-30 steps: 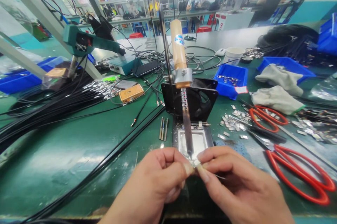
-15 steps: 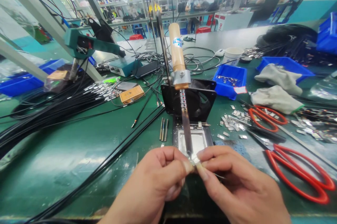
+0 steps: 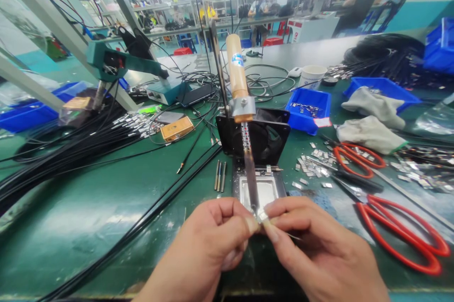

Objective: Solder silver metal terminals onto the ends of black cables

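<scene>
A soldering iron [image 3: 238, 73] with a wooden handle is clamped in a stand, its dark tip pointing down towards my fingertips. My left hand [image 3: 214, 236] is closed in a pinch right by the tip; what lies between its finger and thumb is hidden. My right hand [image 3: 319, 245] pinches a small silver metal connector [image 3: 262, 215] that touches or nearly touches the tip. Thin wire [image 3: 293, 237] shows beneath the right fingers. Just beyond both hands is a shallow metal tray [image 3: 273, 183] on the stand's base.
Behind the tray stands a black fan [image 3: 266, 134]. Red-handled scissors [image 3: 400, 236] and loose metal pieces [image 3: 315, 162] lie right, near a blue bin [image 3: 308, 108] and white gloves [image 3: 371, 134]. Black cables [image 3: 71, 136] cover the left side, with a small orange box [image 3: 177, 128].
Both hands keep nearly the same pinch at the iron's tip. The whole view has shifted very slightly; nothing was taken or let go.
</scene>
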`<state>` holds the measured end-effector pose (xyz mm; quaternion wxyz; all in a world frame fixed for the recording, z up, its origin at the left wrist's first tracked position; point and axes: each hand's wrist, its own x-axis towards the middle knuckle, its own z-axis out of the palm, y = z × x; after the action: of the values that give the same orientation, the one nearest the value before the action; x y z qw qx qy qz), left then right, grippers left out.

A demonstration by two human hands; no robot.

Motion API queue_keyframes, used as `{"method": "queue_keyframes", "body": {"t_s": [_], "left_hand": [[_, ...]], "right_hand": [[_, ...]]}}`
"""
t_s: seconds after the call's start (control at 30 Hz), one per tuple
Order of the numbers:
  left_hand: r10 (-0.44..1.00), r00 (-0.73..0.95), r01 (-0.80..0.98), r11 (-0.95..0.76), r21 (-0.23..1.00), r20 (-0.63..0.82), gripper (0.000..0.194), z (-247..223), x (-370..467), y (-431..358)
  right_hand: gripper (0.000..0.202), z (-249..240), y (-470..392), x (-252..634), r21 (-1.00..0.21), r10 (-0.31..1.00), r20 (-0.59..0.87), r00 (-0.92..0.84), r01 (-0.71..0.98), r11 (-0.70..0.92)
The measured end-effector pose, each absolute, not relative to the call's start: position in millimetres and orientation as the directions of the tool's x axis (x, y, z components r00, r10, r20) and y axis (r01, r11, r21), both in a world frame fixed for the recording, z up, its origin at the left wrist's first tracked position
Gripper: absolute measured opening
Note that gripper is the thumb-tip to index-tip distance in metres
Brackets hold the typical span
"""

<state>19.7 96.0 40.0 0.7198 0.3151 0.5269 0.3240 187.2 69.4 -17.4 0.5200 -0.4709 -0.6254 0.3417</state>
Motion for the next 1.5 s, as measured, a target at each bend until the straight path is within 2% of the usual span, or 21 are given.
{"method": "queue_keyframes", "body": {"t_s": [0.87,1.5], "left_hand": [[0.803,0.233,-0.111,0.582,0.806,-0.548,0.020,42.6,18.8,97.2],[0.809,0.223,-0.098,0.574,0.813,-0.545,0.021,43.4,18.2,96.9]], "right_hand": [[0.014,-13.6,69.8,186.7,-0.919,0.941,0.337,-0.013,0.211,0.332],[0.013,-11.5,70.6,182.3,-0.938,0.947,0.318,0.053,0.160,0.306]]}}
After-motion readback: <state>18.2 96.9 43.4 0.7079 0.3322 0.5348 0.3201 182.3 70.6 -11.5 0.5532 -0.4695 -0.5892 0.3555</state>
